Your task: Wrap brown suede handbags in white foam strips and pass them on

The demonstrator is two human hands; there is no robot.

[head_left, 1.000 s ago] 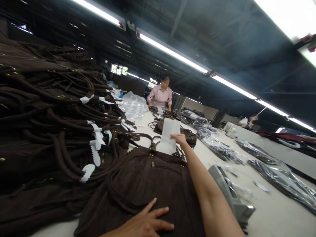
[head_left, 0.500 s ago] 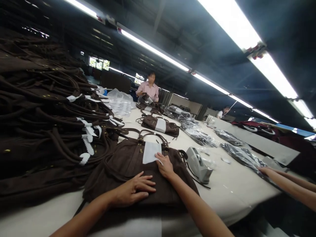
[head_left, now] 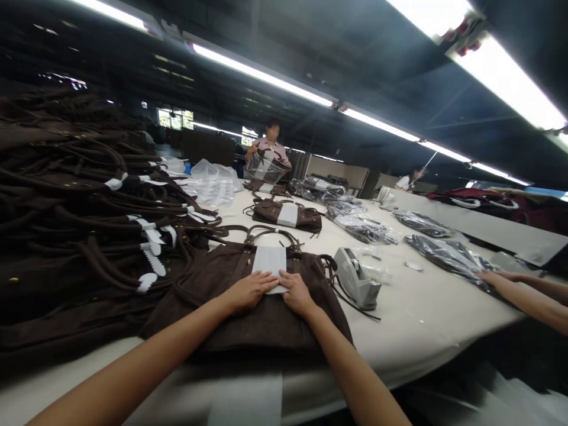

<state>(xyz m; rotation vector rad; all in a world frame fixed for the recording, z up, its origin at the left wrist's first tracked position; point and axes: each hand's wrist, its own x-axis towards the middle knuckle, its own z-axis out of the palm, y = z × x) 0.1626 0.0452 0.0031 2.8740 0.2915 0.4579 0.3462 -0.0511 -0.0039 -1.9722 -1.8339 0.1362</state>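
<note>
A dark brown handbag point(head_left: 235, 328) lies flat before me at the table's front edge, its handles pointing away. Over its upper middle is a white paper-like strip point(head_left: 270, 259). My left hand point(head_left: 252, 290) rests on the strip's lower part, fingers laid out flat. Close beside it, my right hand point(head_left: 296, 291) presses the strip's near right corner with its fingers extended. The two hands' fingertips almost meet. Below the bag, a pale strip point(head_left: 248, 396) hangs over the table edge; whether it joins the upper one is hidden.
Many brown bags with white-wrapped handles are piled at left point(head_left: 89, 236). A grey tape dispenser point(head_left: 357, 281) stands right of my bag. Another banded bag point(head_left: 288, 214) lies beyond. Plastic-wrapped bags point(head_left: 361, 223) lie farther right. A co-worker's hands point(head_left: 497, 281) touch one; another person point(head_left: 268, 148) holds a bagged handbag.
My left hand has moved up and right from the bag's front onto the white strip, beside my right hand. The strip now lies flatter. The far co-worker has lifted a plastic-covered bag.
</note>
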